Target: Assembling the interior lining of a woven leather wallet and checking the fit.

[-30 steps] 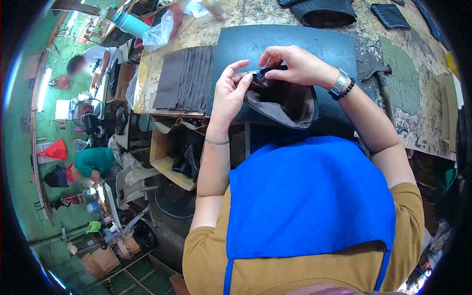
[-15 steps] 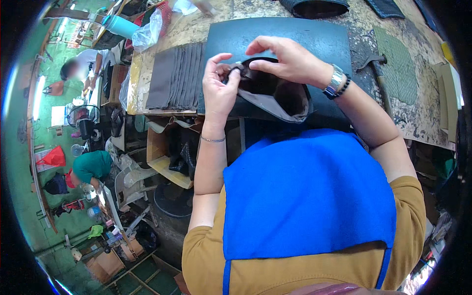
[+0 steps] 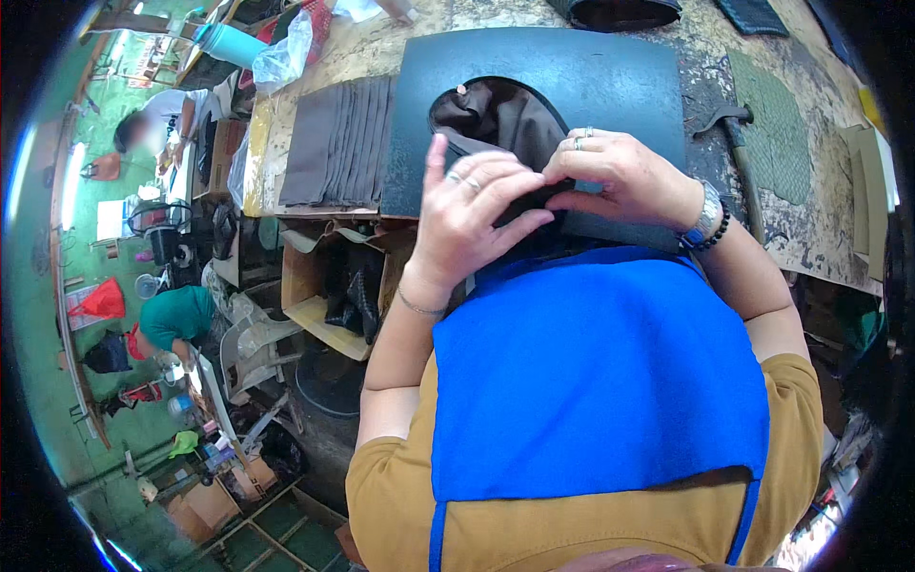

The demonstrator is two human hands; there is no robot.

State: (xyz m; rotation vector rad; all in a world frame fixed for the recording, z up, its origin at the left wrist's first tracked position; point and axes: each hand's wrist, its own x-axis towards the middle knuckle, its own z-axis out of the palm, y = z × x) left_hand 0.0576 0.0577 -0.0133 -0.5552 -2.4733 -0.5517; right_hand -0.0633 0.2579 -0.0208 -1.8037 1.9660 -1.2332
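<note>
A dark bag with a loose brown lining stands mouth up on a dark board. At its near right edge, my right hand pinches the rim between thumb and fingers. Close beside it, my left hand reaches over the near rim, its thumb and bent fingers at the same edge and one finger sticking up. The fingertips of both hands nearly meet there. Much of the near side of the bag is hidden by my hands.
Left of the board lies a row of overlapping brown fabric pieces. A hammer and a green textured sheet lie to the right. Another dark bag is at the back. Under the table stands an open box. Two people work farther left.
Both hands have shifted from the far left rim to the near right rim. The bag has turned, and its mouth now shows more of the brown lining.
</note>
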